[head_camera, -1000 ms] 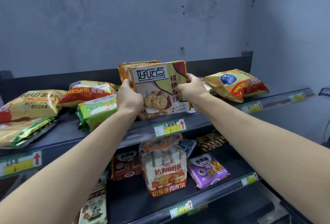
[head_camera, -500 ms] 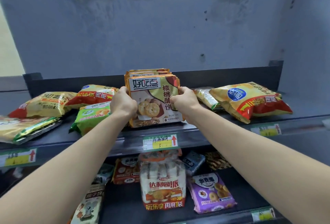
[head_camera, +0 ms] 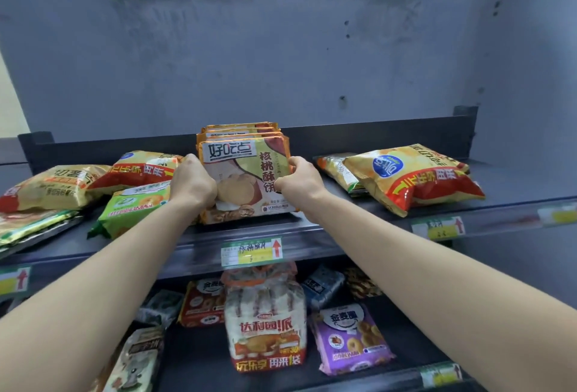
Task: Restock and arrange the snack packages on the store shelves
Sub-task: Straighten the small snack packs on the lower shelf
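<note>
An orange cookie package (head_camera: 249, 173) stands upright at the front of a row of several like packages on the upper shelf (head_camera: 193, 235). My left hand (head_camera: 193, 180) grips its left edge. My right hand (head_camera: 296, 180) grips its right edge, thumb on the front face. The packages behind show only their top edges (head_camera: 240, 129).
Yellow-red chip bags (head_camera: 415, 177) lie right of the row; a green pack (head_camera: 137, 207) and more chip bags (head_camera: 53, 187) lie left. The lower shelf holds a white pie bag (head_camera: 265, 326), a purple pack (head_camera: 352, 338) and other snacks. A grey wall rises behind.
The view has tilted up and closed in. The front package has settled back against the row on the shelf, with both hands still at its sides.
</note>
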Demonstrator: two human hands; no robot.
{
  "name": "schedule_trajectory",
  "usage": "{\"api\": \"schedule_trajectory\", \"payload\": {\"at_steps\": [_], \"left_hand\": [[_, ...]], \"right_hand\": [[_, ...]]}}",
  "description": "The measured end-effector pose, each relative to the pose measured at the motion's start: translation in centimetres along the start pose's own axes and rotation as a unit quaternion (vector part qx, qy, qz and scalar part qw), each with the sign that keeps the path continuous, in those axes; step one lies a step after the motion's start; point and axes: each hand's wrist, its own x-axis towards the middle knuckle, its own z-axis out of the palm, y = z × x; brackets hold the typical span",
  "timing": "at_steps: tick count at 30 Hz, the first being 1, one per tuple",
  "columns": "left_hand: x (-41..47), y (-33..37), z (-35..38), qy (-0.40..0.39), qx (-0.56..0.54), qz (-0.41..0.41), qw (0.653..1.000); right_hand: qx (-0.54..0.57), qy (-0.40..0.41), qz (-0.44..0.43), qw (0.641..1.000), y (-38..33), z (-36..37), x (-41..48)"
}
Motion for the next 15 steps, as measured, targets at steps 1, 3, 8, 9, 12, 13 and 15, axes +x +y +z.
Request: {"api": "schedule_trajectory", "payload": {"at_steps": [1, 3, 8, 9, 12, 13, 15], "left_hand": [[0.0, 0.0, 0.0, -0.001, 0.004, 0.003, 1.000], [-0.1, -0.1, 0.0, -0.003, 0.015, 0.012, 1.000], [-1.4, 0.7, 0.2, 0.019, 0.081, 0.039, 0.996], [-1.8, 1.1, 0.3, 0.032, 0.096, 0.058, 0.993], [-3.5, 2.8, 0.7, 0.034, 0.082, 0.119, 0.989], [-4.2, 3.5, 1.0, 0.023, 0.065, 0.141, 0.988], [-5.8, 4.8, 1.4, -0.005, 0.024, 0.186, 0.982]], "right_hand": [[-0.009, -0.001, -0.006, 1.000, 0.0, -0.2, -0.3], [-0.035, -0.002, -0.024, 0.999, -0.1, -0.5, -1.0], [-0.089, 0.002, -0.065, 0.994, -0.1, -2.4, -2.9], [-0.099, 0.002, -0.067, 0.993, 0.0, -2.9, -3.2], [-0.108, 0.001, -0.072, 0.991, 0.4, -4.2, -4.4], [-0.106, -0.001, -0.075, 0.992, 0.6, -4.6, -4.8], [-0.103, -0.008, -0.077, 0.992, 1.0, -5.6, -5.6]]}}
